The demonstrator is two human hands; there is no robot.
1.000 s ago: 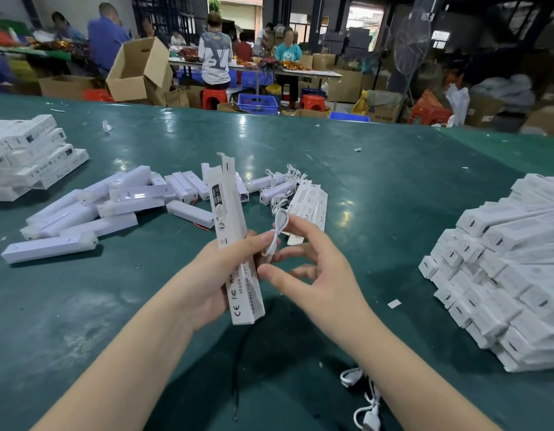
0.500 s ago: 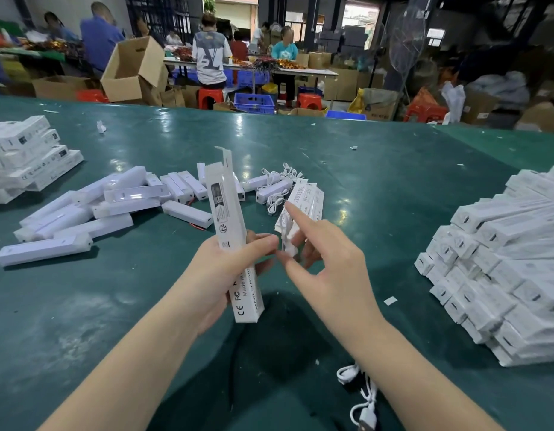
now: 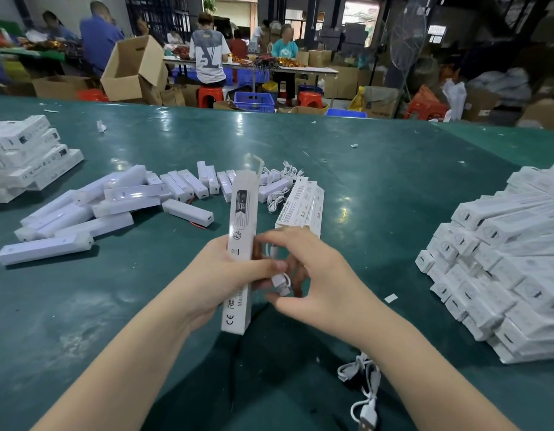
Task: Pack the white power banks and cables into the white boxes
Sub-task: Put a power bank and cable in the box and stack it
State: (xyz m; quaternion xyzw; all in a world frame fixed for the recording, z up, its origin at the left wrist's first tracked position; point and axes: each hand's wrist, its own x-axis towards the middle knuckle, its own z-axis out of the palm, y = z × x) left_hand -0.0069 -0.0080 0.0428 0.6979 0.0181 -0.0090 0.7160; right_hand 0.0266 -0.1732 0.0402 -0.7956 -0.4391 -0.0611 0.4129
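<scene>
The left hand (image 3: 221, 283) grips a long white box (image 3: 240, 244) near its lower half, fingers curled round it and the thumb laid across its printed face; the box stands almost upright above the green table (image 3: 378, 188), with its top flap (image 3: 257, 164) open. Just to its right, the right hand (image 3: 316, 281) has its fingers curled, and its thumb and fingertips pinch a small coiled white cable (image 3: 281, 283) close against the box's side, touching the left thumb. Beyond the hands, loose white power banks (image 3: 114, 206) lie scattered on the table, with a tangle of more cables (image 3: 280, 185) and a few folded leaflets (image 3: 303, 206) beside them. A stack of boxes (image 3: 23, 160) sits at the far left, and a large heap of boxes (image 3: 512, 262) fills the right side. Another loose cable (image 3: 362, 390) lies near the table's front edge by the right forearm. People work at tables in the background.
</scene>
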